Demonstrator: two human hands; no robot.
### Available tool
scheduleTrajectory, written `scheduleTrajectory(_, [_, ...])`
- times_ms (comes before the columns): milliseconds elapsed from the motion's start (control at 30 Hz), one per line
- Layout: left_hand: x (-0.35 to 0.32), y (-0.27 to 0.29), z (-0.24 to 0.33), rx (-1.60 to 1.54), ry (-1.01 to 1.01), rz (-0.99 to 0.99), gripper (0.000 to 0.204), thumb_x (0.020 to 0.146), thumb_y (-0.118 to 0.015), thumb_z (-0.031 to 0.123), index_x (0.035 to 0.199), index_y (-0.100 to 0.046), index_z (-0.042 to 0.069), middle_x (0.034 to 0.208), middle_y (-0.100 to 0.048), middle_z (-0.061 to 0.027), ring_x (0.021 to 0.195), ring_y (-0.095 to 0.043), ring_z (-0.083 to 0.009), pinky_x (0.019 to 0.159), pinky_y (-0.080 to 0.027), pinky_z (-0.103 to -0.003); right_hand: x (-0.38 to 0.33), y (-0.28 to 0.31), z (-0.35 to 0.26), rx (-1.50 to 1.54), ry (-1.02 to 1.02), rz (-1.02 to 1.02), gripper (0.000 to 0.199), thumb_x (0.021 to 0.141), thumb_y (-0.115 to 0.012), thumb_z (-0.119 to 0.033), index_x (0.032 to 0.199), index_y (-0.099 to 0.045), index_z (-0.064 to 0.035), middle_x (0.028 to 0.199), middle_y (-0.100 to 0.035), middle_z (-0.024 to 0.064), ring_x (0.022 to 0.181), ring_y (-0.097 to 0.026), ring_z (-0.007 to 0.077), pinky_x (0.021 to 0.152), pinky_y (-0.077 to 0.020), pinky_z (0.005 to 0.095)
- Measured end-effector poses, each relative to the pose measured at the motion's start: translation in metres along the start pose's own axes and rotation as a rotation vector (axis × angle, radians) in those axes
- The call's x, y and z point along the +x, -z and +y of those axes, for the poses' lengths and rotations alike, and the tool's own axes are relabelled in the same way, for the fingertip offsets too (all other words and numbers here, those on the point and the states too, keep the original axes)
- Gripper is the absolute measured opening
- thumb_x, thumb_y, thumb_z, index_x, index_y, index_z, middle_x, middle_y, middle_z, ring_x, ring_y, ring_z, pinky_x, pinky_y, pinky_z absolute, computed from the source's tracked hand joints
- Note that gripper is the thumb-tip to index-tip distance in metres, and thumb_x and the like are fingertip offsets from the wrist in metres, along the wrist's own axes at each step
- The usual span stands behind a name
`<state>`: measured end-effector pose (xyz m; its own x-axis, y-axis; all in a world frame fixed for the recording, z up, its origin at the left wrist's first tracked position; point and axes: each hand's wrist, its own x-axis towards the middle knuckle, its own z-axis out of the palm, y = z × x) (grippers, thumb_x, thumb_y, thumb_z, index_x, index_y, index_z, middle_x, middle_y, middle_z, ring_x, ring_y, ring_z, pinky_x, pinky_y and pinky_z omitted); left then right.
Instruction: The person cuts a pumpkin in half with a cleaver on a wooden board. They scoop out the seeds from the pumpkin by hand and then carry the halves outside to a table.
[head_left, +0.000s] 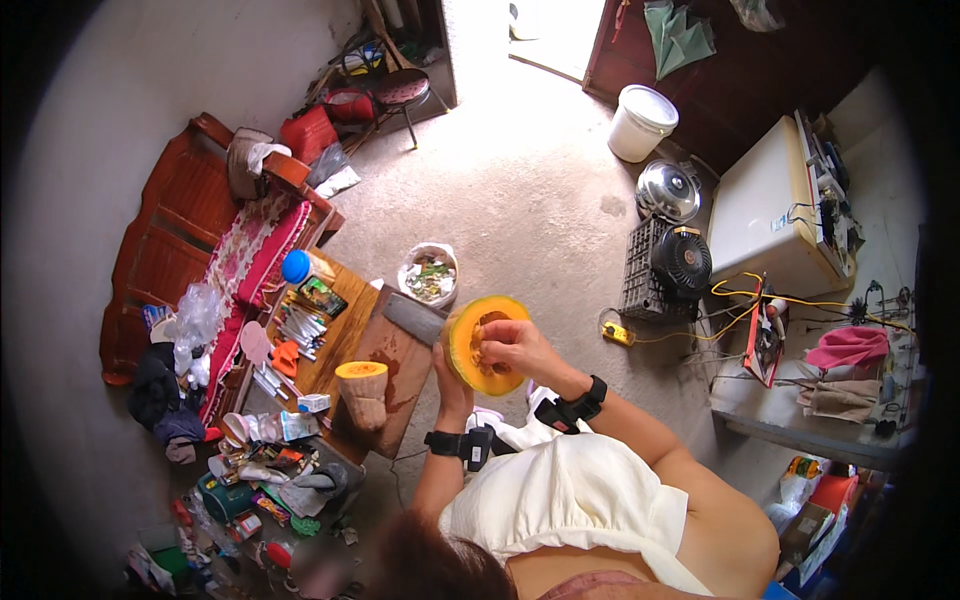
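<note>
A cut piece of pumpkin (461, 345), with orange flesh and a hollow middle, is held up before me. My left hand (452, 385) grips it from its left side and below. With fingers curled together, my right hand (522, 350) reaches into the hollow, at the stringy pulp (477, 335); its fingertips are partly hidden. Just left of the pumpkin lies a wide-bladed cleaver (412, 318) on a wet brown cutting board (405, 365). The other pumpkin piece (362, 405), pale-skinned, stands on the board's left side, its orange cut face up.
Beyond the board, a lined waste bin (430, 272) holds scraps. A wooden table (345, 285) carries a blue-lidded jar (297, 266) and pens. Clutter crowds the lower left. Right stand a black crate (640, 270), a lidded pot (668, 190), a white bucket (640, 125) and a yellow power strip (617, 333).
</note>
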<state>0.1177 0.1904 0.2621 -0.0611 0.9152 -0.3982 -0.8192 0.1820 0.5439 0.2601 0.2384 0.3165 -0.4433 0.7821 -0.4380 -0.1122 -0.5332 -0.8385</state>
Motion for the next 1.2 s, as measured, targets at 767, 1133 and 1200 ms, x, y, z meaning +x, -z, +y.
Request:
scheduleTrajectory(767, [0.070,-0.159,-0.136,0.270,-0.280,-0.377,0.061,0.103,-0.025,0.057,0.142,-0.039,0.012,0.140,-0.049,-0.0088,0.127,-0.050,-0.0213,0.108,-0.042,-0.038,-0.033,0.221,-0.091,0.084,0.152,0.053,0.024,0.089,-0.054,0.003,0.107,-0.070,0.0060,0.093,-0.071,0.0075,0.079,-0.068,0.0114,0.074,-0.0568,0.0243])
scheduleTrajectory(1133, [0.078,-0.169,-0.142,0.065,0.084,-0.089,0.073,0.098,-0.027,0.067,0.142,-0.044,0.012,0.139,-0.051,-0.0095,0.127,-0.050,-0.0249,0.111,-0.037,-0.040,-0.032,0.223,-0.108,-0.651,0.519,0.283,0.023,0.086,-0.064,-0.006,0.106,-0.067,0.0046,0.086,-0.071,0.0167,0.080,-0.071,0.0210,0.074,-0.0552,0.0302])
scheduleTrajectory(1200, [0.077,-0.172,-0.144,0.129,0.048,-0.090,0.072,0.097,-0.029,0.067,0.141,-0.045,0.012,0.139,-0.051,-0.0093,0.127,-0.049,-0.0247,0.111,-0.037,-0.040,-0.030,0.214,-0.115,-0.625,0.520,0.247,0.023,0.085,-0.066,-0.007,0.104,-0.067,0.0049,0.085,-0.071,0.0167,0.077,-0.070,0.0217,0.072,-0.0545,0.0303])
